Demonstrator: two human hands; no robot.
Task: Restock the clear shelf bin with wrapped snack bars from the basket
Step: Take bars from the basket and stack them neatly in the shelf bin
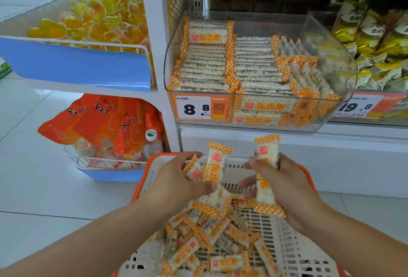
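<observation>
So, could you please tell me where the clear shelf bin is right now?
In the head view, the clear shelf bin sits on the shelf upper right, above the orange basket.

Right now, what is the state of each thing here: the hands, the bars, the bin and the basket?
Left hand: grips several bars, above the basket.
Right hand: grips upright bars.
Bin: open on top, left and middle rows stacked neatly, right rear corner bare.
Basket: on the floor, holds a loose pile of bars.
Price tag: fixed on the bin front.
</observation>
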